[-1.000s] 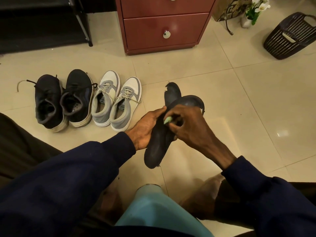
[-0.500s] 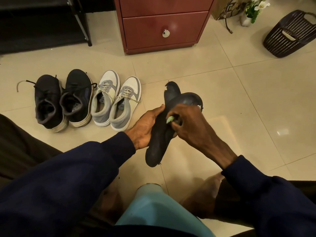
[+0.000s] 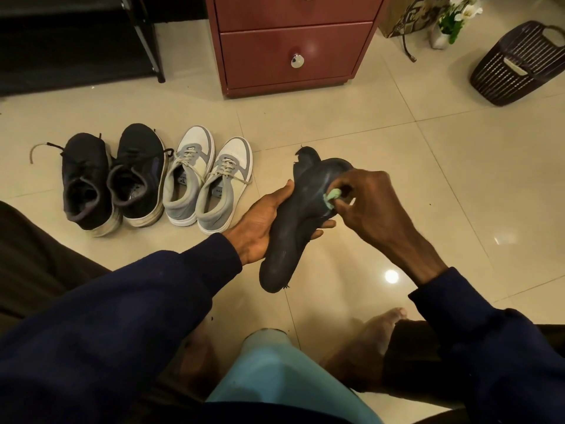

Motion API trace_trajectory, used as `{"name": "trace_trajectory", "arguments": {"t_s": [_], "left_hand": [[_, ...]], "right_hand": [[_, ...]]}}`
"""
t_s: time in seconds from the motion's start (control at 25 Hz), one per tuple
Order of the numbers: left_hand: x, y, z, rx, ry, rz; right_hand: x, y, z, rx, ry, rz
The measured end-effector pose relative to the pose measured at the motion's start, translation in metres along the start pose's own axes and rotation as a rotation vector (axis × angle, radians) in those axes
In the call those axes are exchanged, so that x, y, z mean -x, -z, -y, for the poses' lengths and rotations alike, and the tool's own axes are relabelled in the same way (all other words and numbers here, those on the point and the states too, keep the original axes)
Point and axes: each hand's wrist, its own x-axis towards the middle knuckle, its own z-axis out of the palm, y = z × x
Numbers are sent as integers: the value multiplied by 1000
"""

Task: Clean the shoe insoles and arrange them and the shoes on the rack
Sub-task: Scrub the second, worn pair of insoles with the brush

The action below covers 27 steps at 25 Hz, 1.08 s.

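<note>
- Brown-black slatted basket (image 3: 516, 65) stood at the far right on the cream floor tiles (image 3: 443, 185). Its opening faced away, so its contents could not be told.
- Far in the middle stood a red-brown cabinet (image 3: 293, 35) with both visible drawers closed. The lower drawer had a round metal knob (image 3: 297, 60).
- Between the cabinet and the basket, a small vase (image 3: 440, 38) held white flowers, just beside a patterned paper bag (image 3: 403, 16).
- At the far left stood the black shoe rack (image 3: 76, 41), with its shelves in deep shadow.
- The left hand (image 3: 263, 221) reached in from the near left and gripped the dark insoles (image 3: 284, 249) from beneath. Its thumb lay along their left edge and its fingertips (image 3: 324, 228) curled out on the right.
- The right hand (image 3: 370, 203) came from the near right, knuckles up. It pinched a small green cloth (image 3: 331, 198) and pressed it onto the upper insole's surface.
- The insoles were held together above the floor in mid-scene, heels toward the person. The rear one showed a ragged, torn toe, and the front one looked matte and dusty.
- On the floor to the left, the black shoes (image 3: 113, 182) and the grey-and-white sneakers (image 3: 208, 179) stood in one row, touching side by side with toes pointing away.
- A bare foot (image 3: 376, 341) rested on the tiles, near and right.
</note>
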Motion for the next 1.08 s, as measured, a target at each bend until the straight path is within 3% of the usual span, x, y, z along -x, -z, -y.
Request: {"name": "trace_trajectory", "arguments": {"t_s": [0.16, 0.24, 0.36, 0.44, 0.56, 0.72, 0.92, 1.08], "left_hand": [[-2, -1, -2, -57, -40, 54], [-1, 0, 0, -113, -88, -12], [-3, 5, 3, -149, -134, -115], [-2, 7, 1, -124, -131, -76], [-4, 8, -2, -98, -146, -50], [-8, 14, -1, -155, -174, -149], [-10, 15, 0, -162, -160, -126], [-11, 16, -1, -171, -174, -165]], "right_hand": [[-2, 11, -4, -119, -61, -64], [4, -1, 8, -138, -28, 30], [12, -12, 14, 28, 134, 156], [5, -4, -2, 63, 119, 73], [3, 4, -9, -68, 10, -73], [11, -13, 15, -56, 115, 84], [4, -2, -8, -79, 20, -128], [11, -16, 14, -67, 92, 80]]}}
